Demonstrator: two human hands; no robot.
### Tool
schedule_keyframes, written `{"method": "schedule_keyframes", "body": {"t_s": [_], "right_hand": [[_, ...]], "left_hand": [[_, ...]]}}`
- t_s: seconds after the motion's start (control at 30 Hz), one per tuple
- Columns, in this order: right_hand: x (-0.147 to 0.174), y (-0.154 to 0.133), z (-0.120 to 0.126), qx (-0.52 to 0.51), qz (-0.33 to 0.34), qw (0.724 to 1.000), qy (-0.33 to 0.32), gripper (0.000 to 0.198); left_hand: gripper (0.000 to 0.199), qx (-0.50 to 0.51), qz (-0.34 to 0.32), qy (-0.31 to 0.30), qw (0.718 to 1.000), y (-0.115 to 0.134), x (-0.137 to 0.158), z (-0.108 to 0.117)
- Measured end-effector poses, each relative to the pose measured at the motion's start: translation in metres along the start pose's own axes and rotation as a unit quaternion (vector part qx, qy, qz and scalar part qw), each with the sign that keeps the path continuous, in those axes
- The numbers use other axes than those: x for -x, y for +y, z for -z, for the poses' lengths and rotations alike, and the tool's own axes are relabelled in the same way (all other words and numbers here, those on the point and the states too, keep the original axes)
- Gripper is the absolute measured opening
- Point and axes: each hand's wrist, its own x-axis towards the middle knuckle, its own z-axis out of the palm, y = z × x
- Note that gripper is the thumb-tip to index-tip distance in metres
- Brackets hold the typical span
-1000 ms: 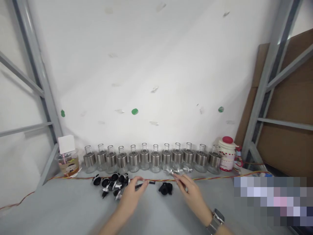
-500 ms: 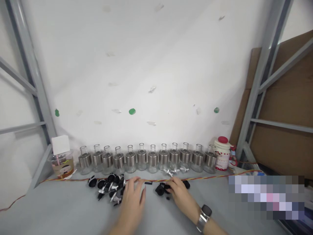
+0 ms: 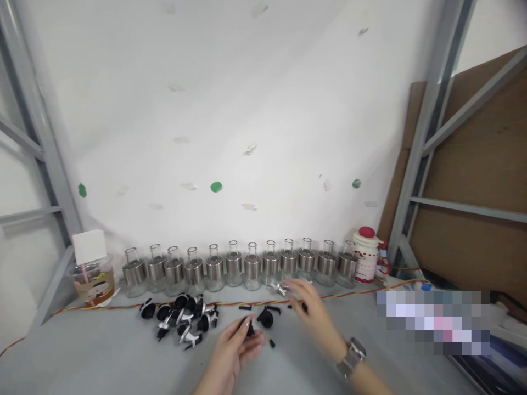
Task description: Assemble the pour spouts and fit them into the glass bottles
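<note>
My left hand point(image 3: 234, 345) pinches a small black plastic pourer part point(image 3: 250, 327) between thumb and fingers, above the grey table. My right hand point(image 3: 310, 310), with a watch on its wrist, reaches over the cord at the bottles' feet. Its thumb and forefinger are apart, close to a silver metal pourer piece point(image 3: 281, 288); whether they touch it I cannot tell. Between the hands lie a round black stopper part point(image 3: 267, 317) with an arm and a tiny black piece point(image 3: 272, 343). To the left is a pile of black-and-silver pourers point(image 3: 181, 316).
A row of glass bottles point(image 3: 214, 269) with steel sleeves stands along the wall. A twisted red-yellow cord point(image 3: 341, 294) crosses the table point(image 3: 135, 362). At the left stands a plastic cup point(image 3: 93, 282), at the right a white container with a red lid point(image 3: 365, 258).
My left hand has moved right from beside the pile and now holds a black part. The right hand has left the black parts and moved up toward the silver pieces.
</note>
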Motion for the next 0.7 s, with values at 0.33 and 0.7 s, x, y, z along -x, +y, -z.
{"method": "schedule_keyframes", "body": {"t_s": [0.33,0.7], "right_hand": [[-0.009,0.097,-0.016,0.057,-0.128,0.990,-0.019,0.033],[-0.015,0.066,-0.001,-0.011,-0.163,0.986,0.019,0.035]], "left_hand": [[0.058,-0.056,-0.002,-0.008,0.998,-0.011,-0.013,0.006],[0.085,-0.195,-0.135,0.011,0.972,-0.009,-0.011,0.003]]}}
